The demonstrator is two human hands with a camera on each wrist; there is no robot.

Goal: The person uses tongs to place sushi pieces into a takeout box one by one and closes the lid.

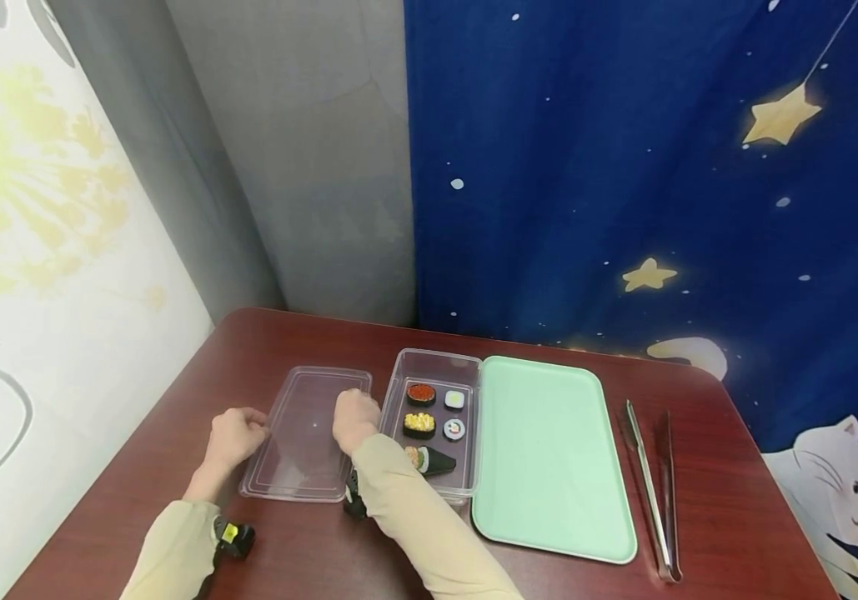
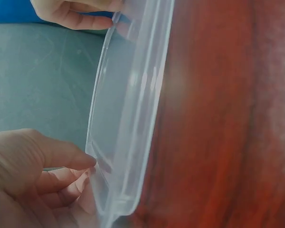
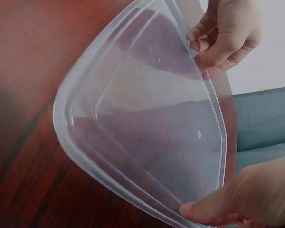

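A clear plastic lid (image 1: 301,437) spans the space between both hands on the left half of the table. My left hand (image 1: 237,437) pinches its left edge between thumb and fingers, as the left wrist view shows up close. On the opposite edge, my right hand (image 1: 356,417) grips the rim, its thumb (image 3: 199,209) lying over the lid's border. Just right of that hand stands a clear plastic container (image 1: 436,364). Inside are a red-topped sushi piece (image 1: 421,394), a yellow-topped one (image 1: 419,425), two small rolls (image 1: 454,429) and a cone-shaped hand roll (image 1: 438,461), partly covered by the right sleeve.
A mint green tray (image 1: 549,458) lies right against the container. Metal tongs (image 1: 654,492) rest farther right, arms spread. The dark red wooden table (image 1: 308,550) ends at a grey and blue curtain (image 1: 549,167) behind.
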